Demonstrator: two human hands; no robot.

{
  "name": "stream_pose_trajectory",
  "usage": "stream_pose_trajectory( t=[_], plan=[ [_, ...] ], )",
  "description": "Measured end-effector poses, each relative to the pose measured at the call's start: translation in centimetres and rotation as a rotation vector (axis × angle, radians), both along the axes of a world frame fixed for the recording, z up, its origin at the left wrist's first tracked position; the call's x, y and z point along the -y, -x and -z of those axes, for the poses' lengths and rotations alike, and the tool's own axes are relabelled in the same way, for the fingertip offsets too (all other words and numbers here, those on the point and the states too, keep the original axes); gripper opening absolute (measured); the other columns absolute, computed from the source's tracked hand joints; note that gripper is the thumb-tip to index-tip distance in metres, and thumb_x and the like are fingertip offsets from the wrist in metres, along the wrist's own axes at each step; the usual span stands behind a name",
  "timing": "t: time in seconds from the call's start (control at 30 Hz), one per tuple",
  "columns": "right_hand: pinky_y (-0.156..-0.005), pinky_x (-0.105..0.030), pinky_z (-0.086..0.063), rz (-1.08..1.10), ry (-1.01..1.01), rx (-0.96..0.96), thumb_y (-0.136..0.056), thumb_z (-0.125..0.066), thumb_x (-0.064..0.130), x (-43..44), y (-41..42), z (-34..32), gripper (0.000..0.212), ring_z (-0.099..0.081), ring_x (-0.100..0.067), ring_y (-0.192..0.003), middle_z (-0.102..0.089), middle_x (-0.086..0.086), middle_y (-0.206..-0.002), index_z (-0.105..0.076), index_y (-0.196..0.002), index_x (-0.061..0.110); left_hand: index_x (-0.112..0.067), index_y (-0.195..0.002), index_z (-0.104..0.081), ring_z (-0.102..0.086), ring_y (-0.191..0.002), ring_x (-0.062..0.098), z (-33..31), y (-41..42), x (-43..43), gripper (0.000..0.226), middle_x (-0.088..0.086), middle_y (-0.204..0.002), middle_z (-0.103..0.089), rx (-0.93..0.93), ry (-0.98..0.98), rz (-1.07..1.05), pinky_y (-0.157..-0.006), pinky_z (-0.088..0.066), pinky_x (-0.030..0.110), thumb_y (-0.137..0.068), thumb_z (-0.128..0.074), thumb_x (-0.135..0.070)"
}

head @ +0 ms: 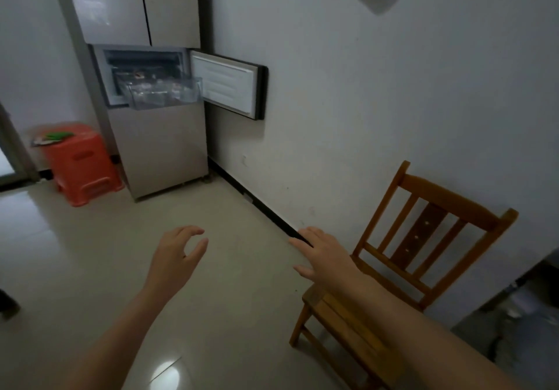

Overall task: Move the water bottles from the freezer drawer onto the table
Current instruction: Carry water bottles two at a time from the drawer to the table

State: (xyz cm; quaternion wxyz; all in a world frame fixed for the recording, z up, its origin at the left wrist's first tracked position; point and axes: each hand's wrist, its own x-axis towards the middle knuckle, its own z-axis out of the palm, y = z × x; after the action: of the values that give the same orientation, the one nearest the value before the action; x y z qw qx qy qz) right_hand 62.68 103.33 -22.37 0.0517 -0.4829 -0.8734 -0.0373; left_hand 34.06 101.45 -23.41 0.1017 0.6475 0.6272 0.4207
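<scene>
Clearly the fetch step: both hands, left [178, 252] and right [322, 253], are loose and empty, near; the far-left drawer [165, 93] stands pulled out, bottles indistinct inside, so next comes walking over and reaching in.

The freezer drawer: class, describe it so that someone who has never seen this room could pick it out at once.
Find the tall grey fridge standing against the far wall, left of the wooden chair. Halfway up it, a small door hangs open to the right. The freezer drawer is the clear plastic bin pulled out of that opening, the only see-through part of the fridge.
</scene>
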Motion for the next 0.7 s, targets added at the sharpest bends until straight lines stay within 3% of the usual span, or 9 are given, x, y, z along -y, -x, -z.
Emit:
stream_pose_trajectory(
  t=[0.2,0.37,0.5,0.57,0.63,0.7],
  plan=[
    [-0.110,-0.036,-0.026,-0.021,-0.013,-0.050,-0.091,-0.050,0.038,-7.4,-2.7,0.1,0.058,-0.024,-0.021,-0.138,-0.031,-0.009,-0.148,-0.032,-0.142,0.017,-0.003,-0.103,-0.065,-0.055,-0.104,0.030,-0.1,-2.2,-5.5,0.020,0.014,-0.108,-0.064,-0.013,0.014,-0.048,-0.088,-0.039,0.036,-0.084,-0.063,-0.010],
    [-0.105,-0.040,-0.032,-0.134,-0.060,-0.124,-0.087,-0.059,0.029,-15.1,-4.3,-1.4,0.054,-0.034,-0.029,-0.133,-0.041,-0.017,-0.141,-0.043,-0.135,0.009,-0.002,-0.103,-0.065,-0.057,-0.101,0.030,-1.7,-5.0,-10.9,0.020,0.015,-0.106,-0.064,-0.004,-0.047,-0.126,-0.084,-0.041,0.035,-0.084,-0.063,-0.009],
    [-0.102,-0.037,-0.034,-0.198,-0.054,-0.115,-0.088,-0.056,0.033,-19.9,-4.3,-1.7,0.055,-0.033,-0.022,-0.132,-0.040,-0.011,-0.141,-0.041,-0.136,0.012,-0.001,-0.104,-0.065,-0.057,-0.099,0.031,-2.2,-6.2,-13.2,0.021,0.015,-0.106,-0.064,-0.010,-0.049,-0.200,-0.080,-0.043,0.037,-0.084,-0.063,-0.008],
    [-0.095,-0.038,-0.042,-0.275,-0.071,-0.140,-0.080,-0.065,0.029,-21.7,-3.8,-1.9,0.054,-0.045,-0.027,-0.124,-0.051,-0.016,-0.130,-0.051,-0.128,0.008,-0.002,-0.103,-0.065,-0.057,-0.099,0.031,-1.8,-6.4,-13.9,0.020,0.015,-0.105,-0.065,-0.003,-0.039,-0.253,-0.080,-0.042,0.036,-0.084,-0.064,-0.008],
    [-0.078,-0.038,-0.053,-0.340,-0.114,-0.161,-0.063,-0.081,0.023,-23.4,-3.3,-1.5,0.054,-0.062,-0.032,-0.101,-0.064,-0.019,-0.107,-0.064,-0.110,0.003,-0.002,-0.101,-0.066,-0.057,-0.100,0.031,-1.2,-6.1,-14.2,0.019,0.015,-0.104,-0.065,-0.010,-0.012,-0.311,-0.082,-0.040,0.034,-0.083,-0.064,-0.008],
    [-0.073,-0.039,-0.055,-0.349,-0.099,-0.176,-0.058,-0.084,0.022,-24.8,-2.6,-1.0,0.053,-0.065,-0.034,-0.093,-0.067,-0.019,-0.100,-0.066,-0.105,0.003,-0.002,-0.100,-0.066,-0.057,-0.101,0.031,-0.6,-5.5,-14.5,0.018,0.016,-0.103,-0.065,-0.015,0.017,-0.348,-0.083,-0.038,0.033,-0.083,-0.064,-0.008]
  ],
)
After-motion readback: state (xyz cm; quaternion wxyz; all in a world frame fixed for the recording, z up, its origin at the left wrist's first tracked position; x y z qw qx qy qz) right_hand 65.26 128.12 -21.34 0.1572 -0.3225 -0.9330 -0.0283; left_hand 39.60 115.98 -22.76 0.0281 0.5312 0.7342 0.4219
